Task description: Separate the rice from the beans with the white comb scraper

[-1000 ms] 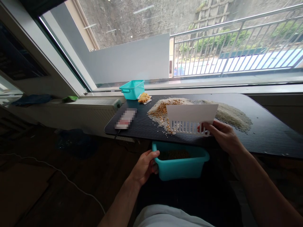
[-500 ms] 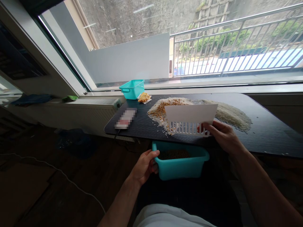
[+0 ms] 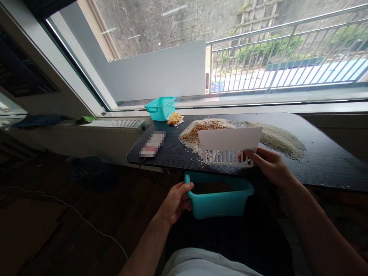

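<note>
My left hand (image 3: 177, 203) is closed on the left rim of a turquoise plastic tub (image 3: 220, 205), held just below the table's front edge. Brownish grains (image 3: 214, 187) lie inside it. Between the thumb and fingers of my right hand (image 3: 268, 163) is a white slotted scraper (image 3: 230, 140), its row of slots facing down, over the table's front part. Behind and left of the scraper spreads a pile of white rice (image 3: 189, 132) mixed with golden-brown beans (image 3: 211, 125). The scraper hides part of this pile. To its right lies a second heap of pale rice (image 3: 280, 140).
A dark table (image 3: 324, 157) stands against the window. At its back left are a second turquoise tub (image 3: 161, 109) and some yellowish food on paper (image 3: 174, 119). A blurred-out phone-like object (image 3: 153, 144) with a cable lies near the left edge. A radiator (image 3: 117, 132) is farther left.
The scraper in my right hand has shifted slightly left and a touch down. My left hand and the tub have barely moved.
</note>
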{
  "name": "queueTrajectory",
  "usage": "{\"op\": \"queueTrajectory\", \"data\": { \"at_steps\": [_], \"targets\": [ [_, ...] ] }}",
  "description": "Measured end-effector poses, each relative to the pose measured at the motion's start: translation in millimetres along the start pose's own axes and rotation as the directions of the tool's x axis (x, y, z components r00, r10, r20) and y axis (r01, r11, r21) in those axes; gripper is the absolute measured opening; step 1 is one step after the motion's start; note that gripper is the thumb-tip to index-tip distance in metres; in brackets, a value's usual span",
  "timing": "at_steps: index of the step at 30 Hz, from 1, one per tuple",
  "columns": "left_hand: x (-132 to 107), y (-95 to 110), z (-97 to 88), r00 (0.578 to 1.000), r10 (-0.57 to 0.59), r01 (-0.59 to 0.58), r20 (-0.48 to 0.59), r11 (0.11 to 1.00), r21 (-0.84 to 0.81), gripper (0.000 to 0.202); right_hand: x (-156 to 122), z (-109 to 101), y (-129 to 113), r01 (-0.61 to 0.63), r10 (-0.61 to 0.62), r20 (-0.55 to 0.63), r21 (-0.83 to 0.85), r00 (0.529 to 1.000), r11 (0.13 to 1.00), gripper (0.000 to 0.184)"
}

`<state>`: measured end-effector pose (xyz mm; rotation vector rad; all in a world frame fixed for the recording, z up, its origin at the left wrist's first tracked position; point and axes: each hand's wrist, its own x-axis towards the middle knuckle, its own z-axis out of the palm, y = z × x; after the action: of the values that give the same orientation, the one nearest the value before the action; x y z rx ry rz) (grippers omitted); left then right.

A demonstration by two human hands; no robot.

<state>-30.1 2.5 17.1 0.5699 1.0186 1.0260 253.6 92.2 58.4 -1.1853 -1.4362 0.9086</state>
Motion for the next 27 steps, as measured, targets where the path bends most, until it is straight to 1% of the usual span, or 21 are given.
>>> {"op": "queueTrajectory", "data": {
  "at_steps": [6,13,15,19,20,22,24,27],
  "targets": [
    [1,2,-0.6,1.0,-0.009,0.009,-0.001,1.0,0.002,0.057,3,4,-1,0.003,-0.002,0.049,-0.016,0.999,1.0,0.05],
    [1,3,-7.5,1.0,0.006,-0.006,-0.016,1.0,-0.001,0.057,6,34,1,0.02,-0.023,0.122,0.026,0.992,0.999,0.054],
    [1,3,-9.7,0.999,0.017,-0.017,-0.028,1.0,-0.008,0.056,5,39,0,0.024,-0.029,0.129,0.038,0.991,0.999,0.054],
    [1,3,-12.3,0.999,0.02,-0.021,-0.043,1.0,-0.018,0.055,4,35,-1,-0.009,-0.001,0.162,0.063,0.987,0.998,0.053],
    [1,3,-12.7,0.999,0.019,-0.02,-0.043,1.0,-0.019,0.054,4,31,0,-0.014,0.003,0.15,0.07,0.989,0.997,0.052],
    [1,3,-12.9,0.999,0.02,-0.02,-0.037,1.0,-0.017,0.054,3,24,3,-0.007,0.0,0.085,0.075,0.996,0.997,0.047],
    [1,2,-12.7,0.999,0.026,-0.026,-0.032,1.0,-0.013,0.054,3,17,8,0.004,-0.003,-0.018,0.072,1.0,0.997,0.042],
    [1,1,-11.7,0.999,0.034,-0.034,-0.032,0.999,-0.01,0.053,3,9,15,-0.005,0.022,-0.174,0.095,0.985,0.995,0.036]
  ]
}}
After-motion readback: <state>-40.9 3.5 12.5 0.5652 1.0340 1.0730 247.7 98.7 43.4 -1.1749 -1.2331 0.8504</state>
